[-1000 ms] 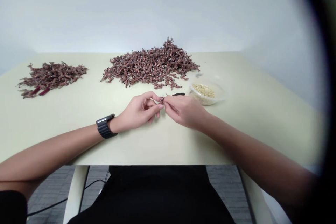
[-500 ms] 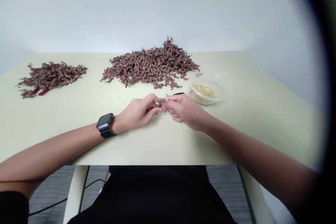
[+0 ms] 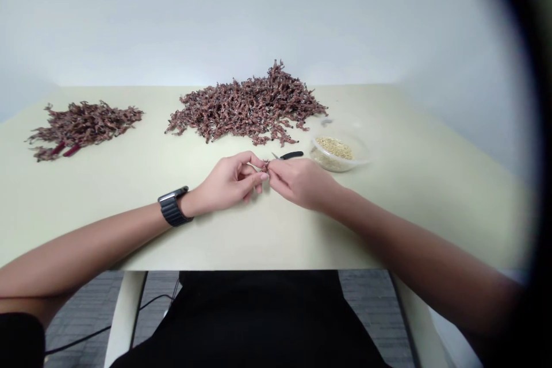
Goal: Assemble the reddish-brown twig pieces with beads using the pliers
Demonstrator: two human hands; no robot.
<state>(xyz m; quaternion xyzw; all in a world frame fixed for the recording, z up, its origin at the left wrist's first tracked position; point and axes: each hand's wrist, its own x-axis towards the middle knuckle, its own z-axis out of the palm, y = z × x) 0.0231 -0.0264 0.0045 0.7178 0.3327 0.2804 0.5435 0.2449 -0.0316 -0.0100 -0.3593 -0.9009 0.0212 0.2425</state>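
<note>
I log a pale bench [image 3: 409, 195] before a white wall [image 3: 276, 11], reddish dried sprigs [image 3: 245, 112] heaped near its far edge. Left grip [image 3: 226, 181] and right grip [image 3: 302, 181] stand narrow, both pinching one small sprig [image 3: 265, 166] between them at mid-bench.

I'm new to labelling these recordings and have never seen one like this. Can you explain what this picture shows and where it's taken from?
There's no machine here, just a person's two bare hands, seen from a camera worn on their head that looks forward and down. The left hand, wearing a black wristwatch, and the right hand both hold a small dried sprig at their fingertips. On the pale table lie a large heap of reddish-brown sprigs, a smaller heap, small black-handled scissors, and a clear bowl of pale grains.
</note>
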